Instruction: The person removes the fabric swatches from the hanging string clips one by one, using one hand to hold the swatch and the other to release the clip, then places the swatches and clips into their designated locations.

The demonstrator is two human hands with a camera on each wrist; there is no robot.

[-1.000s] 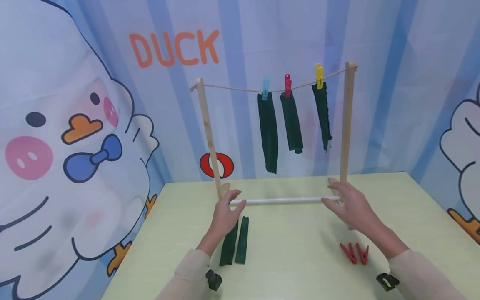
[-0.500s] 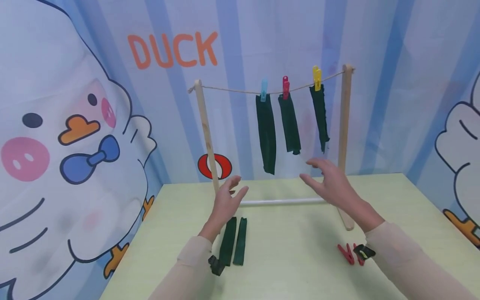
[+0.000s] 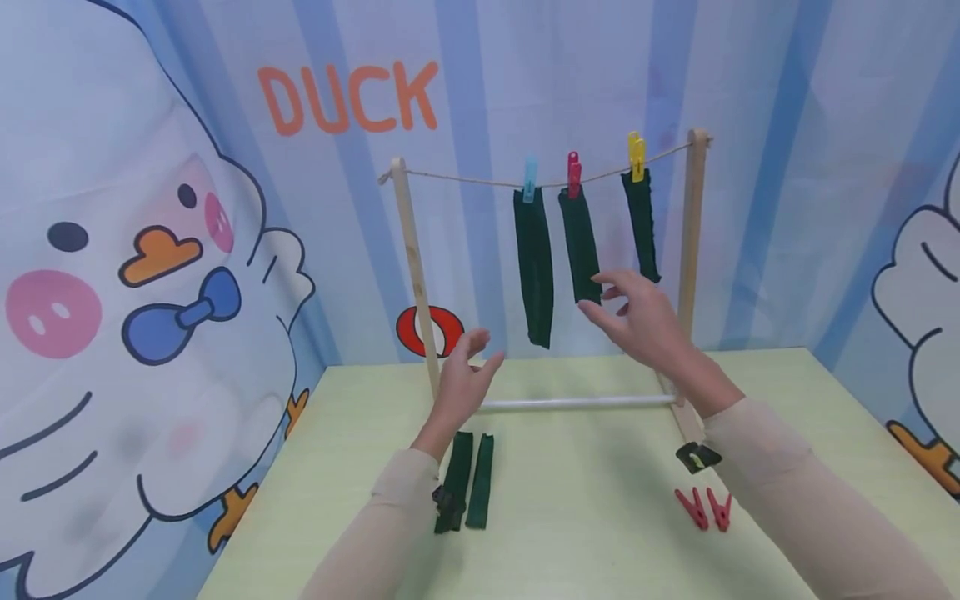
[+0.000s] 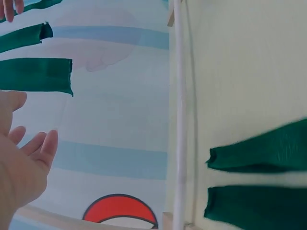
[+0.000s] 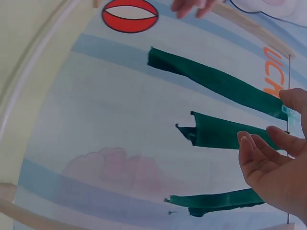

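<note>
Three dark green fabric strips hang from a string (image 3: pixel 465 178) tied between two wooden posts. A light blue clothespin (image 3: pixel 529 180) pins the left strip (image 3: pixel 534 267), a red clothespin (image 3: pixel 574 175) the middle strip (image 3: pixel 579 242), and a yellow clothespin (image 3: pixel 637 157) the right strip (image 3: pixel 641 225). My right hand (image 3: pixel 645 321) is raised with loosely bent fingers, its tips overlapping the lower end of the middle strip in the head view. My left hand (image 3: pixel 461 383), relaxed and holding nothing, is in front of the left post (image 3: pixel 414 258), lower than the hanging strips.
Two more green strips (image 3: pixel 482 483) lie on the pale yellow table (image 3: pixel 570 517) below my left hand. Two red clothespins (image 3: pixel 705 508) lie at the right. A white rod (image 3: pixel 577 402) joins the posts' bases; the right post (image 3: pixel 692 242) stands behind my right forearm. A duck-print cloth hangs behind.
My right hand has left the base of the right post and moved up and left toward the middle strip. My left hand has come off the left post's base and risen slightly.
</note>
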